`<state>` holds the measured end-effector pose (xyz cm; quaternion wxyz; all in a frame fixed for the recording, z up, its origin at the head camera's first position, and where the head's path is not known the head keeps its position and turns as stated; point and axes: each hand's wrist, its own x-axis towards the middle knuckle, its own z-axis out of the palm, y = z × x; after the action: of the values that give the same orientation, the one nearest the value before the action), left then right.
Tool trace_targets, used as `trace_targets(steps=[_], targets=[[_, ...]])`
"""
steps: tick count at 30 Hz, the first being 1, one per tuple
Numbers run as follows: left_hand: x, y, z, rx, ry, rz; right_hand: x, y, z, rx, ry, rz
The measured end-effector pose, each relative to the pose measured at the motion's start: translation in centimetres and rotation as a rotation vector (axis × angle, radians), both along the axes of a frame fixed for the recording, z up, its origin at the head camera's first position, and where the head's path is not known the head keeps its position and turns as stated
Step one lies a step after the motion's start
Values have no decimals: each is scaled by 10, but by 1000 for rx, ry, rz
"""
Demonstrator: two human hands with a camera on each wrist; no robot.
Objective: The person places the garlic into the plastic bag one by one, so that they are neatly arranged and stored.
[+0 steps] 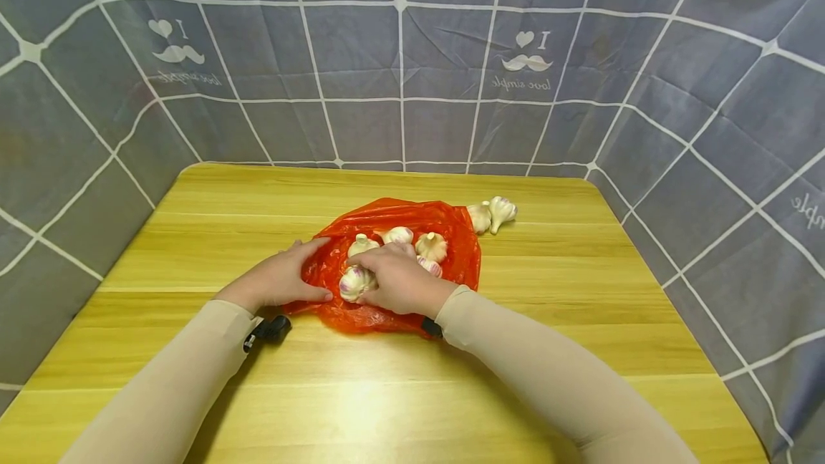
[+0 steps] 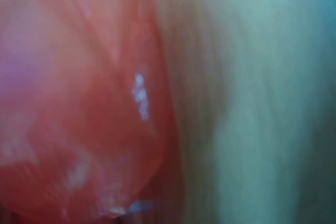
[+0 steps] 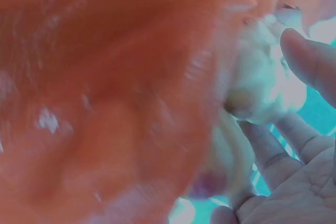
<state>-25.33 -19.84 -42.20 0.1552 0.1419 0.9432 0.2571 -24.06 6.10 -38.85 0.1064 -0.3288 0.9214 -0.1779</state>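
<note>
A red plastic bag (image 1: 380, 210) lies spread on the table with several white and purple garlic bulbs (image 1: 430, 246) on it. My right hand (image 1: 402, 279) reaches over these bulbs, its thumb and fingers round a garlic bulb (image 1: 356, 283) at the near left of the group. In the right wrist view, the thumb and fingers of that hand stand on either side of a bulb (image 3: 262, 77), partly behind red plastic. At the bag's left edge, my left hand (image 1: 286, 278) touches the plastic, thumb and fingers spread apart. Blurred red plastic fills much of the left wrist view.
Two more garlic bulbs (image 1: 496, 213) lie at the bag's far right corner, on the wooden table (image 1: 361, 392). A grey checked curtain (image 1: 438, 56) surrounds the table at the back and sides. Black wrist cameras (image 1: 273, 329) sit under the sleeves.
</note>
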Motion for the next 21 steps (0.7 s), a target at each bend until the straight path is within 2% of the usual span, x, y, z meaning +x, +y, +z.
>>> trace_targets(steps=[6,12,14,17,21], targets=[[2,1,1,8,-6,4,2,17,16,-68,-6,-17],[1,2,0,9,5,1,2,51,52,-160,36,-84],[1,1,0,9,7,0,-1,64,63,-184,56,-131],[0,1,0,7,8,0,-10,85,75,-213,42,-215],[0,1,-1,7,8,-4,-28,115,79,-245,-11,-331]])
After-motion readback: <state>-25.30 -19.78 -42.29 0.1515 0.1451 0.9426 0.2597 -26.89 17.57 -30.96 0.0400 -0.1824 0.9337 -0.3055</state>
